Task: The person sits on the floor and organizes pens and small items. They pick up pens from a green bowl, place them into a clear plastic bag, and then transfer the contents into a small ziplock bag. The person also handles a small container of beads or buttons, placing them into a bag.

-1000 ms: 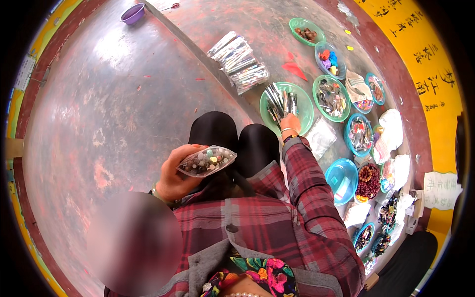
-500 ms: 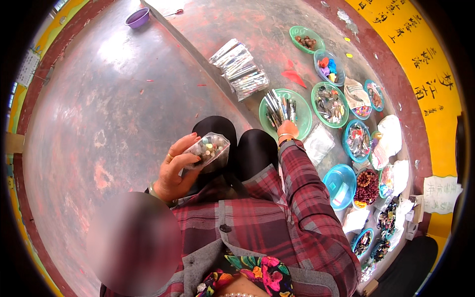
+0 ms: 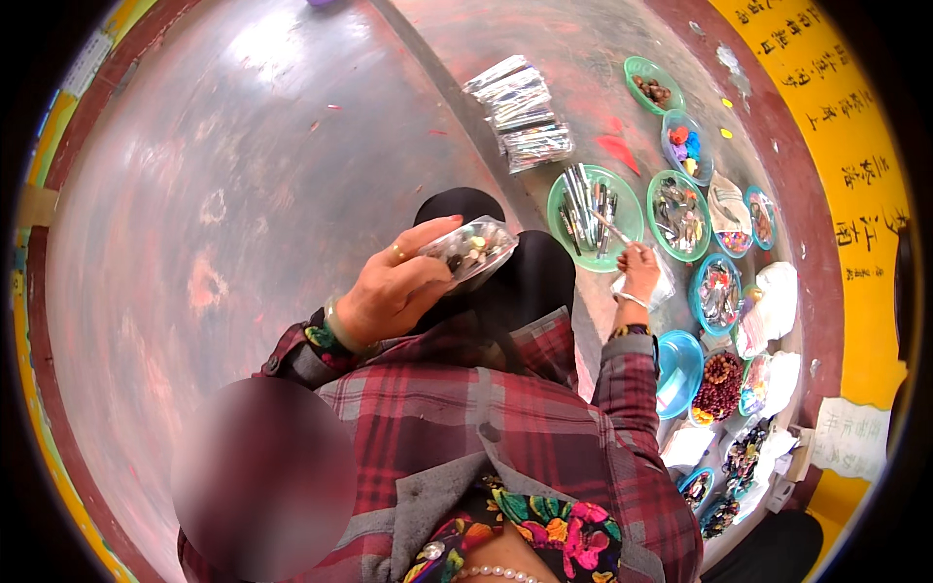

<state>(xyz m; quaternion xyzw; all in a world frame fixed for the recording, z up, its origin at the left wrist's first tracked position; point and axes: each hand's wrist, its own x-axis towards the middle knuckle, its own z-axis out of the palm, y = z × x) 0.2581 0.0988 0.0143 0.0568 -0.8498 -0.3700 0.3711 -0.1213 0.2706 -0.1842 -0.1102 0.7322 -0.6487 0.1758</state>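
Note:
My left hand is closed around a clear plastic pack above my knees. Through its end show several round, light and dark tips that look like pens seen end-on. My right hand pinches a slim, light pen at the near right rim of a green plastic basket. Loose black and white pens lie inside that basket. Partly under my right hand is a clear plastic bag.
Stacked clear packs of pens lie beyond the basket. To the right stand a green basket of small wrapped items, a blue basin, dark red beads and white bags. A floor step runs diagonally past my knees.
My right hand has drawn back from the pens in the green basket and now holds one pen. The view has shifted; my left hand still holds the clear pack.

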